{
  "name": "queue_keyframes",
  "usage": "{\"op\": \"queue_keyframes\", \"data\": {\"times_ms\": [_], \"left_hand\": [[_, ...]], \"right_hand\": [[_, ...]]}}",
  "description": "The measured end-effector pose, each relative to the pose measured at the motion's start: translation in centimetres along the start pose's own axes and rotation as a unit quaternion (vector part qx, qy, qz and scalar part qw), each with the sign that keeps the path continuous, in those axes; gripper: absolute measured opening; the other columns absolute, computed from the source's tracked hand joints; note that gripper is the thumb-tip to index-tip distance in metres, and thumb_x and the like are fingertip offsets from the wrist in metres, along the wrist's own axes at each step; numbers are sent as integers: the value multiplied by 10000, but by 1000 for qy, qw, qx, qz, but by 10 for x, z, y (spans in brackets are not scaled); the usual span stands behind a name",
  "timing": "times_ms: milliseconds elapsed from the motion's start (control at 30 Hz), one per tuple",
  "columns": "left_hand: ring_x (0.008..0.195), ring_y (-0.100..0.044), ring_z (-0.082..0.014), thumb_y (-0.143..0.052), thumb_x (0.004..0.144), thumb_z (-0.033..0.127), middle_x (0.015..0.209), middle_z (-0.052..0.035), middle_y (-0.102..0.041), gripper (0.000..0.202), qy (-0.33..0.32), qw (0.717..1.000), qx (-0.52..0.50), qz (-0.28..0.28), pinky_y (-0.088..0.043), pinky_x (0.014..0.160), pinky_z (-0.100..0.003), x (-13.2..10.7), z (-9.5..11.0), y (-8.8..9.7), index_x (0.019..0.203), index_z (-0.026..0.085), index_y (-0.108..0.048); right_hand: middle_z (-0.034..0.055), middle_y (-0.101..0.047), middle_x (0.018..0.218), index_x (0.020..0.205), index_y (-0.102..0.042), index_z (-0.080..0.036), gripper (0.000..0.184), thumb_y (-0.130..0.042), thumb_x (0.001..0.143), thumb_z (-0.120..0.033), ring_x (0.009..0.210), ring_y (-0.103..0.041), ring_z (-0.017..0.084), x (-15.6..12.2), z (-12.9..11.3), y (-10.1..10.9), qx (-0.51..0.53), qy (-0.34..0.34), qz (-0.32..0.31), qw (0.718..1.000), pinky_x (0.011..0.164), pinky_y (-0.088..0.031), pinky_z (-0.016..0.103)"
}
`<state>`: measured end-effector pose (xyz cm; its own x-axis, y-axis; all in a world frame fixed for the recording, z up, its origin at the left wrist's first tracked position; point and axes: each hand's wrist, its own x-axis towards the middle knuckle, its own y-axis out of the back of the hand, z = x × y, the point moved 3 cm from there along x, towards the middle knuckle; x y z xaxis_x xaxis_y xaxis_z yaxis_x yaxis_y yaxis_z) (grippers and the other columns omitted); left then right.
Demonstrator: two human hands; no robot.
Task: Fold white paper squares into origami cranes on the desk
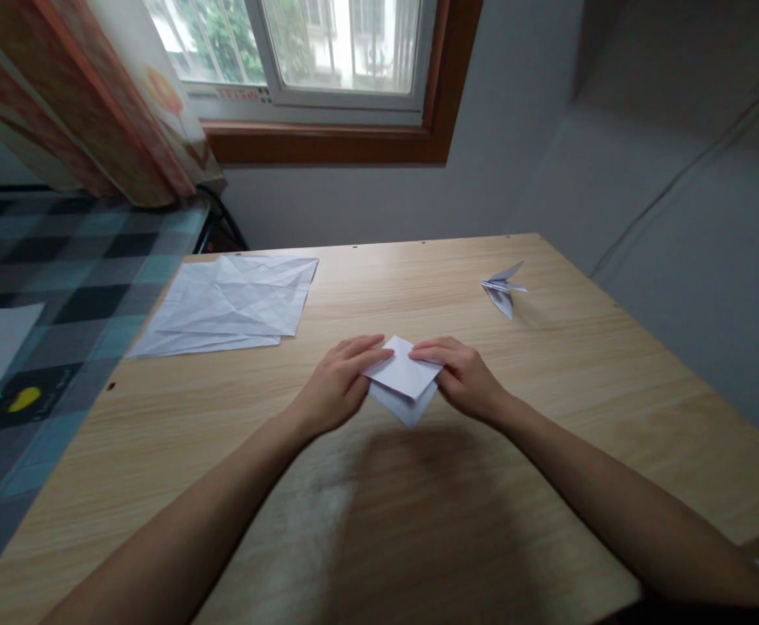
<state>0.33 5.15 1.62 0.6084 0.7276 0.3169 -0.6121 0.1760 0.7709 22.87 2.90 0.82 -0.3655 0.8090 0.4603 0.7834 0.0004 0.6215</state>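
Observation:
A small folded sheet of white paper point(406, 369), shaped like a diamond with layered flaps, is held between my two hands near the middle of the wooden table. My left hand point(344, 382) pinches its left corner, thumb on the upper face. On the opposite corner, my right hand point(461, 375) grips the paper in the same way, fingers behind it. The lower flap hangs apart from the upper layer and points toward me. Both hands are closed on the paper.
Creased white sheets point(236, 299) lie stacked at the table's far left. A folded paper figure point(502, 288) rests at the back right. The wooden table point(223, 486) ends near a checked cloth point(93, 260) on the left and a wall on the right.

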Motion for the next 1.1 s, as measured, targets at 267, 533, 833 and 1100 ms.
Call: {"op": "queue_keyframes", "data": {"times_ms": [267,533,833,1100], "left_hand": [[1337,-525,-301,-467,834,159,1363,-42,-650,464,-31,992,77,-98,-372,1127,-575,-3,-2,0,1221,259,-703],[1315,-541,-325,-533,925,393,1368,-77,-644,359,-72,983,134,-104,-359,1121,-546,-3,8,-1,1215,262,-699],[1212,-598,-309,-542,921,425,1322,-69,-675,348,-87,976,178,-89,-374,1058,-493,-4,12,2,1183,261,-702],[1250,-576,-327,-560,907,444,1318,-61,-678,363,-69,976,181,-99,-355,1075,-537,-5,9,1,1197,267,-688]], "right_hand": [[126,-683,1296,1214,-701,-200,424,-547,819,-178,1218,-612,296,-11,4,8,-117,94,-131,980,1035,-469,539],[265,-411,1536,1512,-360,-64,928,-586,852,-676,1454,-360,369,6,-7,-16,-196,49,-132,970,1181,-312,570],[298,-309,1578,1524,-300,-9,1115,-492,791,-826,1500,-267,386,21,-6,-42,-238,56,-208,947,1214,-231,557],[290,-279,1593,1535,-278,-2,1132,-494,791,-827,1505,-252,390,1,-4,-26,-263,45,-224,937,1218,-217,561]]}}
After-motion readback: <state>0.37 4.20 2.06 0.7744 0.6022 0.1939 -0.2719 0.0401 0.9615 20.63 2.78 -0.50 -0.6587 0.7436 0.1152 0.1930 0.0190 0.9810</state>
